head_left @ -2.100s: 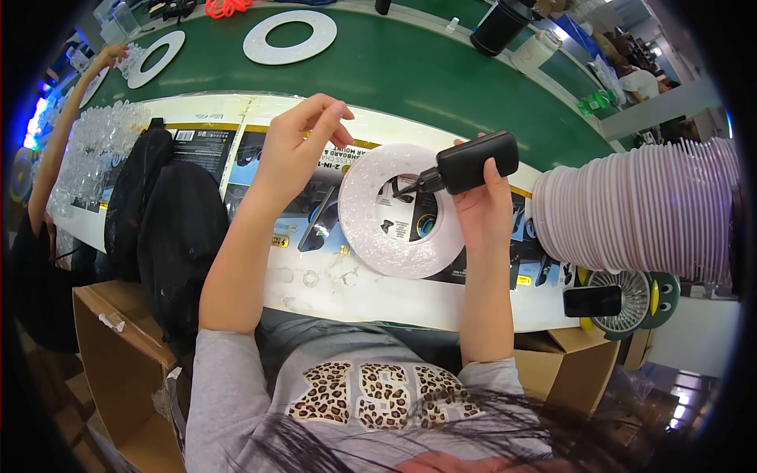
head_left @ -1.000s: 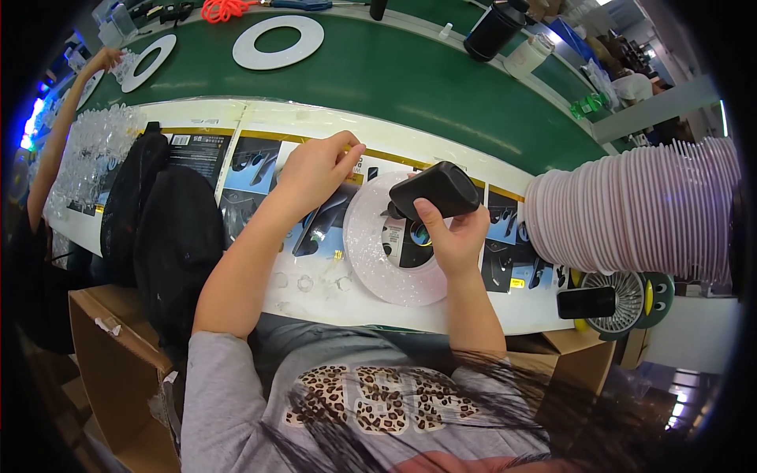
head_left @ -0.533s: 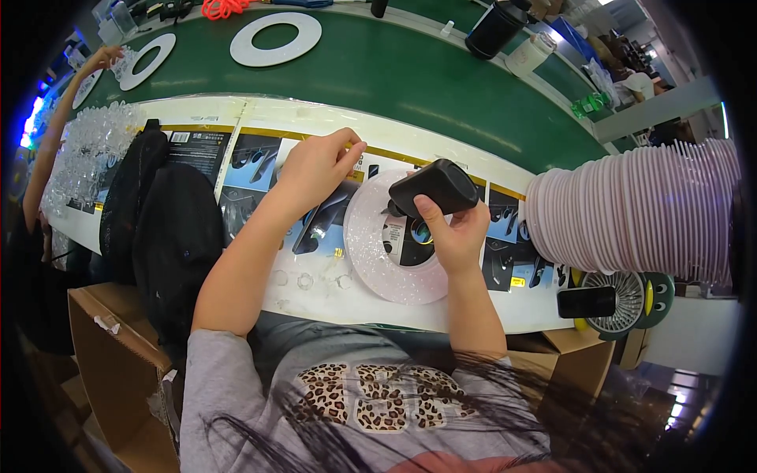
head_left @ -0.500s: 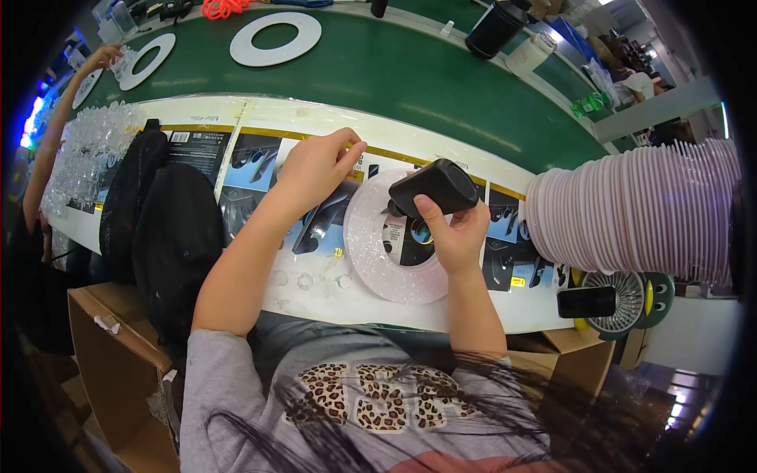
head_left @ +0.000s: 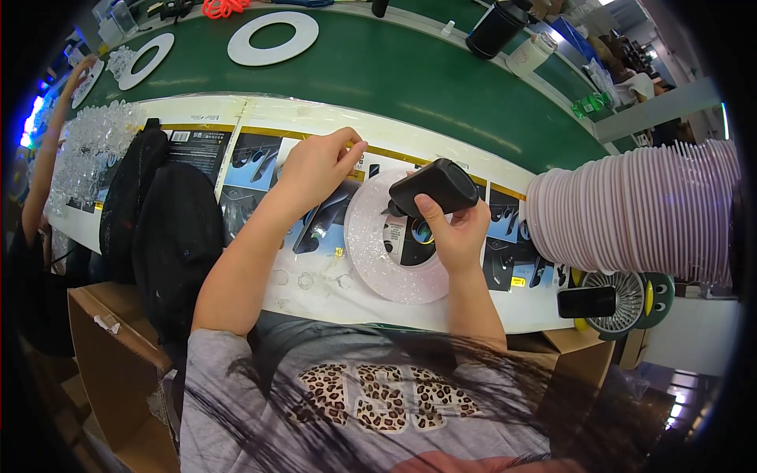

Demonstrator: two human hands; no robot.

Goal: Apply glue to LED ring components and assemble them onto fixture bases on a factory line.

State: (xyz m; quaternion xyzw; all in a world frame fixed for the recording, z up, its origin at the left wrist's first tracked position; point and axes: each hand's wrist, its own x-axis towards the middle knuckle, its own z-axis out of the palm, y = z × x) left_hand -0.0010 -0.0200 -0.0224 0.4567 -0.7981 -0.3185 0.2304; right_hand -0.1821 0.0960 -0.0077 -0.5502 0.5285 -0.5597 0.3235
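My right hand (head_left: 453, 232) is wrapped round a black squeeze bottle (head_left: 434, 188), tilted so that its narrow nozzle points down and left over a ring. That flat, pale pink ring (head_left: 402, 285) with a speckled, glittering surface lies on the table in front of me. Whether the nozzle touches it, I cannot tell. Just beyond the ring's upper left edge is my left hand (head_left: 315, 169), its fingers curled in toward the thumb. Anything in those fingers is hidden. Several small clear round pieces (head_left: 305, 280) lie left of the ring.
A long stack of pale rings (head_left: 631, 217) stands at the right, near a phone (head_left: 586, 302) and a small fan (head_left: 623, 299). Left are a black bag (head_left: 177, 229) and heaped clear pieces (head_left: 95, 150). A white ring (head_left: 273, 38) rests on the green belt (head_left: 378, 71).
My hands and the bottle hold nearly still. At the far left, a co-worker's hand has moved left, away from the clear pieces by a white ring. Rings on the green belt have shifted slightly left.
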